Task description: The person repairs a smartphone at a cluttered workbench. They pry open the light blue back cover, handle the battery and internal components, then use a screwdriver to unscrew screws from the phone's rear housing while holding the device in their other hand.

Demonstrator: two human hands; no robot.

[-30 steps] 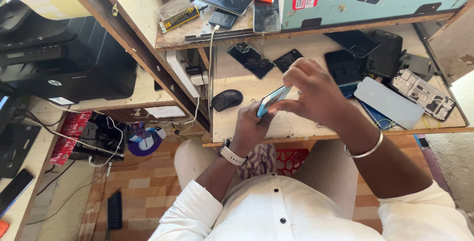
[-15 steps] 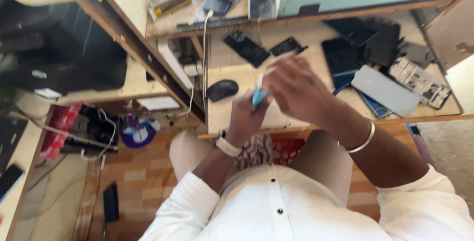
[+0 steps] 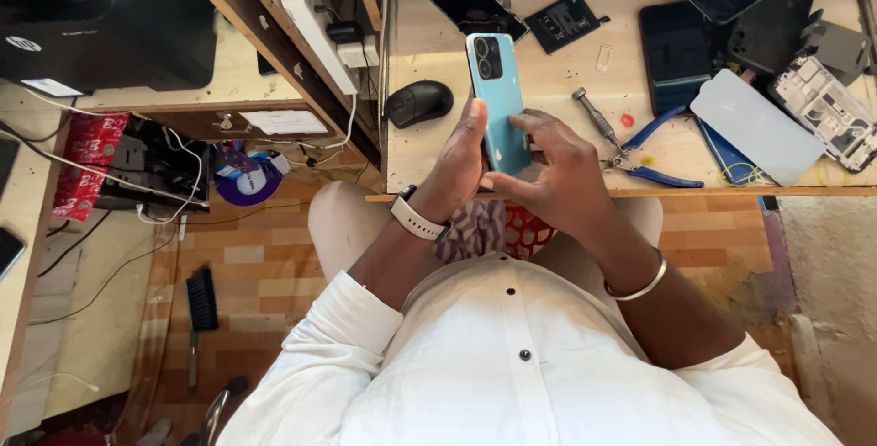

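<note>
— What changed?
— Now the teal phone [image 3: 499,103] stands upright, back showing, no longer tilted; left hand [image 3: 459,165] and right hand [image 3: 551,172] clasp it over the bench edge [image 3: 731,192].
— Hidden?
— Its screen and lower end. Screwdriver [image 3: 594,115] and blue pliers [image 3: 650,149] lie just beside.

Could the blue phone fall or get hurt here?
Maybe. Both the left hand and right hand hold the blue phone by its edges at the wooden bench edge, so a slip might drop it toward the floor. The screwdriver and blue pliers nearby could scratch it.
</note>
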